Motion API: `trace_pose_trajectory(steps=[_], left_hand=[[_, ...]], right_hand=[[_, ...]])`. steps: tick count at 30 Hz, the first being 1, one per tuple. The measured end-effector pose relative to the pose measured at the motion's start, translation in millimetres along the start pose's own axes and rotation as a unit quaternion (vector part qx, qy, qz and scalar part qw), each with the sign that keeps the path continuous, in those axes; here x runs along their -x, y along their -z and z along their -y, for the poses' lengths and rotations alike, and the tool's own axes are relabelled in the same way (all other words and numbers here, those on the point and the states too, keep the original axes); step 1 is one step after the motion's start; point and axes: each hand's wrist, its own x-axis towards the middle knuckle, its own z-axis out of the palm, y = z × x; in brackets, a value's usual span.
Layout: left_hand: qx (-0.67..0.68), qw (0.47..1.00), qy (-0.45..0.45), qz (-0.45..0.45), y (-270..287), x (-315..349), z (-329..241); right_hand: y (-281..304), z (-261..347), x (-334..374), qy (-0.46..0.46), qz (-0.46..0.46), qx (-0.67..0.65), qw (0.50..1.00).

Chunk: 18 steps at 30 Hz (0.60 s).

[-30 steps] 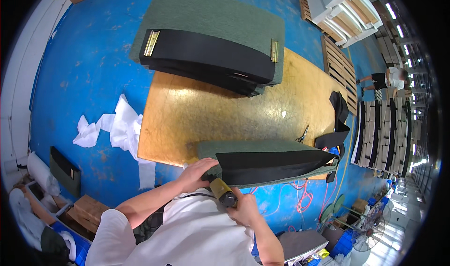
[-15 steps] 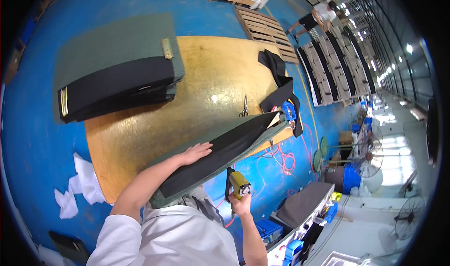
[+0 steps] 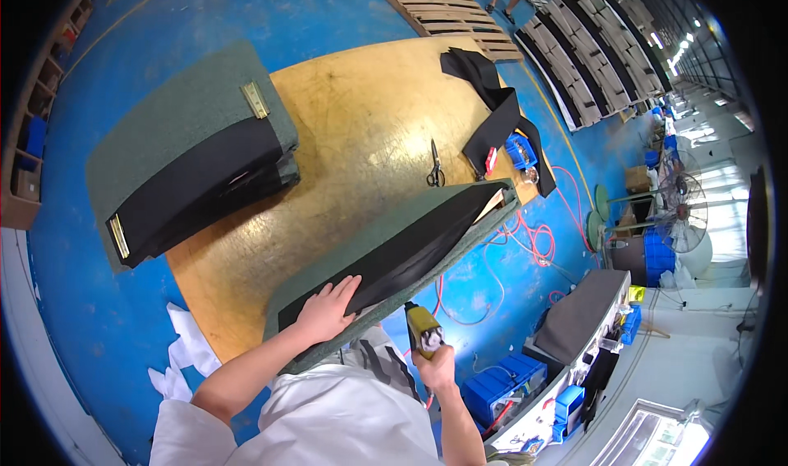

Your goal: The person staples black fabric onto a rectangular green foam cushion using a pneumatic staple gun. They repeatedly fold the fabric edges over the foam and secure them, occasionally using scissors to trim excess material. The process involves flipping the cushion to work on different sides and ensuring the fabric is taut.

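Note:
A long green upholstered piece [image 3: 279,302], faced with black fabric [image 3: 394,265], lies slanting along the table's near edge. Bare wood shows at its far right end. My left hand [image 3: 328,310] rests open on the black fabric towards the near left end, fingers stretched out. A yellow and black staple gun [image 3: 424,331] is gripped in my right hand [image 3: 436,367], just off the piece's near edge. The gun's nose seems apart from the fabric.
A second green and black upholstered piece [image 3: 189,121] with brass-coloured hinges stands at left on the wooden table [image 3: 353,97]. Scissors [image 3: 435,171], a black fabric strip [image 3: 497,134] and a blue bin [image 3: 520,151] lie at right. Red hose [image 3: 538,248] loops on the floor.
The whole view has shifted and turned. My left hand has slid along the black fabric towards its near left end and lower edge. The staple gun stays in my right hand beside the piece.

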Motion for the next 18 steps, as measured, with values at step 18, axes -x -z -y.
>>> trace_pose_trajectory(steps=[18], left_hand=[[0.059,0.997,-0.055,0.001,-7,22,31]], right_hand=[[-28,53,-8,0.115,0.058,0.005,0.992]])
